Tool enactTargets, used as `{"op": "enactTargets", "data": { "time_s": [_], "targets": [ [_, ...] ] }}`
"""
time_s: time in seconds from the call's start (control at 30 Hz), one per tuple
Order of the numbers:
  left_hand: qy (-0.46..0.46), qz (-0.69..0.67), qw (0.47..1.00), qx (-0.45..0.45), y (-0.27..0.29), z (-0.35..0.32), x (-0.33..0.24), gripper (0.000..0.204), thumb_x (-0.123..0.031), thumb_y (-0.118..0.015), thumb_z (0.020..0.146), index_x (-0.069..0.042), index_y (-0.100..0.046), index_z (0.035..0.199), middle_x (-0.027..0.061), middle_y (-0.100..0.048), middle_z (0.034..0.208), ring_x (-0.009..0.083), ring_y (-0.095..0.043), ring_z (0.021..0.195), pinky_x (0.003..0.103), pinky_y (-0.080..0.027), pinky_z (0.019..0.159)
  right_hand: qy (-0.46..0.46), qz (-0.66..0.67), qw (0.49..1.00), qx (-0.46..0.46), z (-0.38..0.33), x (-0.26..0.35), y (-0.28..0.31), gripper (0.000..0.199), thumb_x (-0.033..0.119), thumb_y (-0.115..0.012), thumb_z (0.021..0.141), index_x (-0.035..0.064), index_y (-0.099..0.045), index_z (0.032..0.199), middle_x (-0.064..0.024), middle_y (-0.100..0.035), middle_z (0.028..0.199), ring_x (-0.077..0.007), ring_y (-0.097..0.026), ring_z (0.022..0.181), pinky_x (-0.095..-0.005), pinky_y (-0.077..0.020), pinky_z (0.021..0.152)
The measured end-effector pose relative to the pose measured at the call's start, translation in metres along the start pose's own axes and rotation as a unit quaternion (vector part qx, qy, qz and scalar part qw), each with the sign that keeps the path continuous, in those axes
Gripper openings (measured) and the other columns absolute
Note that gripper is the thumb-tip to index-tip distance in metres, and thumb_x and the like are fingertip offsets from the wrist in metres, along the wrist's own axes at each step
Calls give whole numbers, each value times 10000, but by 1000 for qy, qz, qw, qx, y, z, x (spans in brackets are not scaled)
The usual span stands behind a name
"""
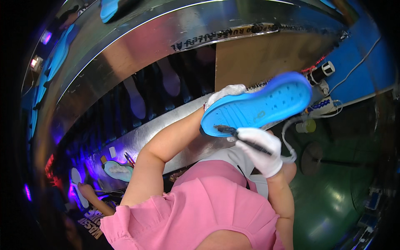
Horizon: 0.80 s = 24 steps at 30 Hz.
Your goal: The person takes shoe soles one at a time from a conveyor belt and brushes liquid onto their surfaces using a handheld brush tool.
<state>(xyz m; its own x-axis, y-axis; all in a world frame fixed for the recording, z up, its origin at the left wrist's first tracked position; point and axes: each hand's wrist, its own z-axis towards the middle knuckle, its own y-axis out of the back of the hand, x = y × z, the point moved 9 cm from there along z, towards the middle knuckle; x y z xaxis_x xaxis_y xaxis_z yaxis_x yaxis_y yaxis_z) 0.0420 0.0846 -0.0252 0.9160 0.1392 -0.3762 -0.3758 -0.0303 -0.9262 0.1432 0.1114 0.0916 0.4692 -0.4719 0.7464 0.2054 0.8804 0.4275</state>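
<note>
Gloved in white, the right hand [263, 151] is closed around a dark brush-like tool [243, 138] whose tip touches the near left end of a blue shoe sole [260, 106]. That sole is held up above the metal edge of the conveyor [141, 133], tilted, with its moulded underside facing the camera. Also in a white glove, the left hand [225, 93] grips the sole's far left edge from behind. Pale insoles [135, 98] lie on the dark belt further left. At the near left another person's hand [85, 191] rests beside a light sole [118, 171] under violet light. A small yellow-capped bottle [306, 126] stands to the right.
</note>
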Motion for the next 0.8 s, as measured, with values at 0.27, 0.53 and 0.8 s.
{"op": "enactTargets", "data": {
  "time_s": [0.27,0.53,0.8],
  "targets": [
    [-500,570,615,219,-37,-35,-47,455,-312,-658,920,-21,-602,1266,199,-580,1316,282,-634,1114,368,-529,921,27,-81,996,38,-2,14,1,239,27,-767,728,33,-706,960,-124,-720,1005,-258,-681,736,-324,-551,661],
    [-322,664,653,172,-23,-2,-59,403,-171,-570,964,-161,-559,1367,110,-544,1399,283,-526,1291,411,-408,1092,56,-182,977,99,2,32,3,285,44,-791,677,63,-723,953,-133,-730,1026,-257,-647,644,-308,-520,602],
    [-246,646,717,91,-18,1,-85,311,-173,-600,953,-109,-666,1250,101,-624,1289,228,-573,1230,371,-453,1064,101,-344,926,122,-4,39,5,283,103,-698,686,146,-717,966,-35,-732,1042,-178,-590,602,-276,-491,505]
  ]
}}
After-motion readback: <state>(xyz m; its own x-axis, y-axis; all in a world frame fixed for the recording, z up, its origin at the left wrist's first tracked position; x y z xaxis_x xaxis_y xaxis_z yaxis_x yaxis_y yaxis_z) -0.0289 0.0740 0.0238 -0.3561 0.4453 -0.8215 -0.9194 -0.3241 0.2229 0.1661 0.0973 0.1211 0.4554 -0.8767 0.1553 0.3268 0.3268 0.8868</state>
